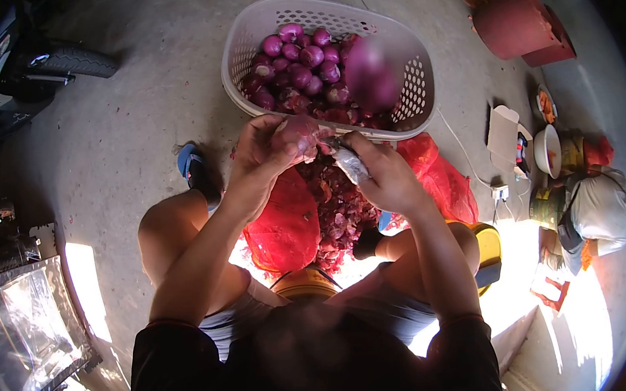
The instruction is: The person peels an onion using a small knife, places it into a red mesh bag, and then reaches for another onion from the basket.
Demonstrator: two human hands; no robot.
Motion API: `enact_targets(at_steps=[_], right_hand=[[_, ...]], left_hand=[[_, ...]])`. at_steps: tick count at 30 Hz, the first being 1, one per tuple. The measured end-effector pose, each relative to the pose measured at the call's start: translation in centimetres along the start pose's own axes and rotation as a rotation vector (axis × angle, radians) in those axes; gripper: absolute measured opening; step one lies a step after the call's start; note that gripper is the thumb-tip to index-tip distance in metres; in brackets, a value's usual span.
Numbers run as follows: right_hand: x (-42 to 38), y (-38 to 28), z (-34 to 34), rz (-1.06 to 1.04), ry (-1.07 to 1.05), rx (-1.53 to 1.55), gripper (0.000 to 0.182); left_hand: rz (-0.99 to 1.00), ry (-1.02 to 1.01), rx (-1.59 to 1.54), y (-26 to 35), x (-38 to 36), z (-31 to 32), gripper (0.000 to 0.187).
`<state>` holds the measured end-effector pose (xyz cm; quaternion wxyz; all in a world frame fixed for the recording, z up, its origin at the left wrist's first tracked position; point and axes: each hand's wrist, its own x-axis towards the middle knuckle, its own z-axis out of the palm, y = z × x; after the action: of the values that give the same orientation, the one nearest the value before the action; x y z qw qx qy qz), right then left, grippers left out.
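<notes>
My left hand point(258, 152) has its fingers wrapped round a red onion point(297, 136), just in front of the basket's near rim. Close beside it on the right, my right hand point(380, 166) is closed on a small tool with a whitish wrapped handle point(351, 165); its tip is by the onion and too small to make out. Beyond both hands stands a grey plastic basket point(234, 57) with many purple onions point(311, 55) in it. Loose onion skins point(336, 208) lie in a heap below my hands, between red mesh bags point(281, 224).
A motorbike wheel point(78, 60) is at the upper left. Red buckets point(510, 22) stand at the upper right. Along the right are an open cardboard box point(503, 136), a white bowl point(547, 151) and a power strip with a cable point(500, 192).
</notes>
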<state>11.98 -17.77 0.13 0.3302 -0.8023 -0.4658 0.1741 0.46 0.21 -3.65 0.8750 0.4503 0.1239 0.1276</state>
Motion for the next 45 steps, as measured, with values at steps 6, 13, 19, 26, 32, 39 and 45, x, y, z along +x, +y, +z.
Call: enact_targets(at_steps=[6,13,19,26,32,39,45], right_hand=[[0.1,-0.2,0.6,-0.08,0.042,-0.072,0.048],[0.1,-0.9,1.3,-0.028,0.009,-0.106,0.047],[-0.1,-0.8,2.2,-0.026,0.066,-0.104,0.047],[-0.3,-1.5,2.2,-0.048,0.09,-0.097,0.041],[-0.5,-1.5,2.7,0.009,0.066,-0.07,0.053],[-0.6,-1.4,1.5,-0.041,0.092,-0.075,0.042],[-0.5,-0.4,1.4,-0.03,0.174,0.076,0.046]], left_hand=[[0.043,-0.052,0.091,-0.2,0.1,-0.1,0.054],[-0.132,-0.041,-0.081,-0.2,-0.3,-0.1,0.05],[-0.199,-0.046,-0.184,-0.3,-0.5,0.7,0.047],[-0.279,-0.031,-0.281,-0.6,-0.3,0.7,0.052],[-0.314,-0.019,-0.351,-1.2,-0.3,0.8,0.055],[-0.28,-0.004,-0.376,-0.6,0.2,0.4,0.058],[-0.274,0.007,-0.315,-0.3,0.2,0.4,0.059]])
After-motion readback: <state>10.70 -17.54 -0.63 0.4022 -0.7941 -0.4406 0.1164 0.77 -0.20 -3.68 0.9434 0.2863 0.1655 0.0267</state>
